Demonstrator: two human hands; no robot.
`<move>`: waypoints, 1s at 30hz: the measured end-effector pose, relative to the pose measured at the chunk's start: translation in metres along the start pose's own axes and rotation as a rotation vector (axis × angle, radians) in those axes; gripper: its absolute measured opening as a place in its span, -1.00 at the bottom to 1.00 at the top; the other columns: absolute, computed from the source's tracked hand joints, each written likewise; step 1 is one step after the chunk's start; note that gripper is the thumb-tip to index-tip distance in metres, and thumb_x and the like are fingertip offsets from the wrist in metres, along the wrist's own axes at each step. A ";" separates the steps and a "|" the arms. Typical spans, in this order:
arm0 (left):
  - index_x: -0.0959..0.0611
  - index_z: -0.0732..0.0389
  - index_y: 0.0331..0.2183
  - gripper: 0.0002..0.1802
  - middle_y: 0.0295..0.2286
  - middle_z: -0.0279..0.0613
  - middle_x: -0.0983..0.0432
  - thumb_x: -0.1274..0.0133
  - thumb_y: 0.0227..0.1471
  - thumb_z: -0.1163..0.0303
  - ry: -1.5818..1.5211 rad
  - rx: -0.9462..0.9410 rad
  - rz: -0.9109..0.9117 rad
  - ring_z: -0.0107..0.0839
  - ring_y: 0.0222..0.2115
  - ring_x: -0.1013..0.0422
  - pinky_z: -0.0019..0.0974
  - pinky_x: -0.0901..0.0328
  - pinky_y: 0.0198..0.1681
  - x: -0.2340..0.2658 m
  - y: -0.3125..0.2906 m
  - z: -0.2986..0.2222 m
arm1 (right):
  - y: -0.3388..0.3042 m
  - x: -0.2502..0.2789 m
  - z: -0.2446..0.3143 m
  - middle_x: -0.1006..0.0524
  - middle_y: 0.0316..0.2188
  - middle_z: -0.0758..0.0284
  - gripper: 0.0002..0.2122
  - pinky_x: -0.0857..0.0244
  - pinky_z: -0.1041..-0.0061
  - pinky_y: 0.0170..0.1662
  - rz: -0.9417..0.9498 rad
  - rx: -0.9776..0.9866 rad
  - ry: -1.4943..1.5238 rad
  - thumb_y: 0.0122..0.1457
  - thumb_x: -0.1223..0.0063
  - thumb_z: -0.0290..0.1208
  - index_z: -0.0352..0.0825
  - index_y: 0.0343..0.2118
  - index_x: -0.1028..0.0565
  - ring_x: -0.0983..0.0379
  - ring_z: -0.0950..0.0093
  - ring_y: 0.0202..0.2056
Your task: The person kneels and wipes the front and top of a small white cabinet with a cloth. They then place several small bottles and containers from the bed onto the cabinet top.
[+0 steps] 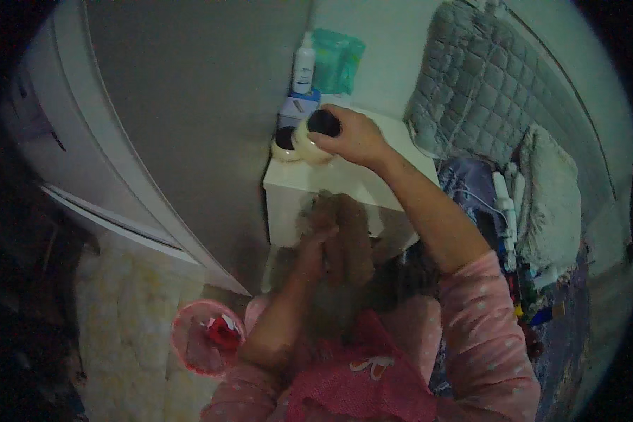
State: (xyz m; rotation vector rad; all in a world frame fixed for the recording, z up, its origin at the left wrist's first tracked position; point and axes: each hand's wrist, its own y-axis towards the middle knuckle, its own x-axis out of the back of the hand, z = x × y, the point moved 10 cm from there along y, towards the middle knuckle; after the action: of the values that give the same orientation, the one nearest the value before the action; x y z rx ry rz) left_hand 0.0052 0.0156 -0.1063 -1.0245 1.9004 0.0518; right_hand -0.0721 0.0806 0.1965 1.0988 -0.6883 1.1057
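While L hand [322,224] is blurry, R hand [361,137] grips jar [312,147].

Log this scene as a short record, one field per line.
right hand: grips cream container with dark round top
left hand: blurred, before white cabinet; grip unclear
beside grip: second cream container
behind: white bottle, blue-and-white box, green package
floor, left: pink bin, red item inside
right: grey quilted padding

fisheye view from the head; downward; near both hands [359,139]
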 end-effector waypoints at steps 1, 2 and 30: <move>-0.46 0.22 -0.13 -0.48 -0.24 -0.29 -0.40 -0.19 -0.18 0.30 -0.019 0.061 -0.003 -0.39 -0.25 -0.34 -0.33 -0.29 -0.25 -0.004 -0.005 -0.001 | 0.020 -0.017 -0.004 -0.49 -0.21 0.11 -0.37 -0.30 0.33 -0.10 -0.003 0.007 -0.008 -0.12 -0.11 0.04 -0.33 -0.03 -0.38 -0.44 0.20 -0.18; -0.47 0.22 -0.15 -0.51 -0.27 -0.30 -0.41 -0.19 -0.18 0.30 -0.015 0.060 0.000 -0.40 -0.28 -0.35 -0.34 -0.29 -0.27 -0.007 -0.010 -0.007 | 0.036 -0.029 -0.003 -0.50 -0.22 0.12 -0.36 -0.30 0.32 -0.11 -0.003 0.020 -0.011 -0.12 -0.10 0.07 -0.32 -0.04 -0.38 -0.44 0.20 -0.18; -0.48 0.24 -0.17 -0.60 -0.28 -0.21 -0.44 -0.05 -0.08 0.27 0.090 -0.257 0.150 -0.29 -0.23 -0.35 -0.24 -0.25 -0.14 -0.012 -0.009 -0.036 | -0.235 0.040 -0.093 -0.47 -0.22 0.23 -0.53 -0.34 0.43 -0.23 0.263 -0.050 0.228 0.05 -0.12 -0.37 -0.30 0.05 -0.29 -0.44 0.40 -0.31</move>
State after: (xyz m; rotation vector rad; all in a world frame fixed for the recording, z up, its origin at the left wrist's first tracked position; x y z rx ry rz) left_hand -0.0123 0.0023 -0.0736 -1.0660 2.0881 0.3492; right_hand 0.1555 0.1692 0.1191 0.8382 -0.6872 1.4063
